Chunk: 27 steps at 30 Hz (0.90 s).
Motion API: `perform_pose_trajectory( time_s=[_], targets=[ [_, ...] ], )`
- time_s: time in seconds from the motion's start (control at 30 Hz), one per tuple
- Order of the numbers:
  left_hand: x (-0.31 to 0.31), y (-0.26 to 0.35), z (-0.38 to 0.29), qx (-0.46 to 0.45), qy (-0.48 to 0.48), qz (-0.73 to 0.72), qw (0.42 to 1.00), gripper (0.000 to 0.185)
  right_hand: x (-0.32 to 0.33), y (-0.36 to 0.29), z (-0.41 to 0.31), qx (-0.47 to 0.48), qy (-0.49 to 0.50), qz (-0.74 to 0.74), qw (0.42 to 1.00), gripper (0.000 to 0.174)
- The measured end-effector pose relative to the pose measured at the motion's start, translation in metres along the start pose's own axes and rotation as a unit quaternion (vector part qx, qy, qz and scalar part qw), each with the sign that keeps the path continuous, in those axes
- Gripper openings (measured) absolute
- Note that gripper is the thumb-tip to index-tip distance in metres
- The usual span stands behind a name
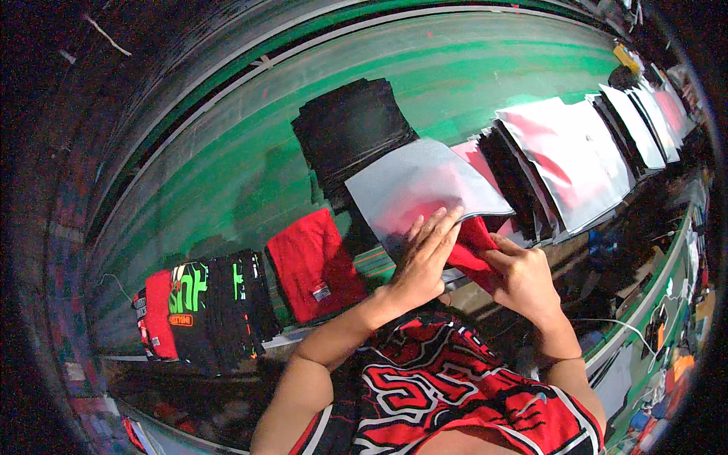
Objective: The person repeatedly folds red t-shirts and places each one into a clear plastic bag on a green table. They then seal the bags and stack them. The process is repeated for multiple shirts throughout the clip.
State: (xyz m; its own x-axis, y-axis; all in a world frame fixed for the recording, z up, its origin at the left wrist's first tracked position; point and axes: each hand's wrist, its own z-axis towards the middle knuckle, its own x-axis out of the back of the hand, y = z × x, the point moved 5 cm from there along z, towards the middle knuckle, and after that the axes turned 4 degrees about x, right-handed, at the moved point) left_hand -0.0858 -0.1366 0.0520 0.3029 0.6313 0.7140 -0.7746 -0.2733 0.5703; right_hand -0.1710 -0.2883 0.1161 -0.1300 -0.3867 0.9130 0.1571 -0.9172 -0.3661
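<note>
My left hand (424, 250) lies over the frosted plastic bag (409, 170), its fingers stretched along the bag near the edge closest to me. The thumb is mostly hidden. In my right hand (523, 278) is a folded red garment (478, 250), gripped at its lower end. The garment's upper part runs under the bag's near edge, and a red patch shows through the frosted film. Left of my hands, another folded red garment (315, 264) with a small white label lies flat on the green table (239, 170).
A stack of black bags or sheets (355, 128) lies beyond the frosted bag. To the right run leaning piles of frosted bags (574, 153) with red and dark contents. At the left is a row of folded black garments (213, 307) with bright green print, beside a red garment (159, 301).
</note>
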Motion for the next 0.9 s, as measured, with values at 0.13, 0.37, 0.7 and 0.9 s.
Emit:
perform_pose_trajectory(
  time_s=[0.13,0.37,0.7,0.9],
  targets=[
    [-0.008,0.015,0.002,-0.028,0.021,-0.045,0.998,0.071,-0.026,0.014,0.008,-0.014,-0.015,-0.056,0.998,0.042],
    [-0.052,0.014,-0.002,-0.121,0.026,-0.127,0.984,0.071,-0.107,0.054,0.024,0.025,0.138,-0.112,0.984,0.050],
    [-0.094,-0.120,-0.070,0.207,0.160,-0.057,0.963,0.060,-0.164,0.070,-0.048,-0.037,-0.410,-0.105,0.905,0.062],
    [-0.128,-0.196,-0.097,0.627,0.099,-0.410,0.655,0.063,-0.118,0.120,-0.022,-0.224,-0.147,-0.061,0.962,0.026]
  ],
)
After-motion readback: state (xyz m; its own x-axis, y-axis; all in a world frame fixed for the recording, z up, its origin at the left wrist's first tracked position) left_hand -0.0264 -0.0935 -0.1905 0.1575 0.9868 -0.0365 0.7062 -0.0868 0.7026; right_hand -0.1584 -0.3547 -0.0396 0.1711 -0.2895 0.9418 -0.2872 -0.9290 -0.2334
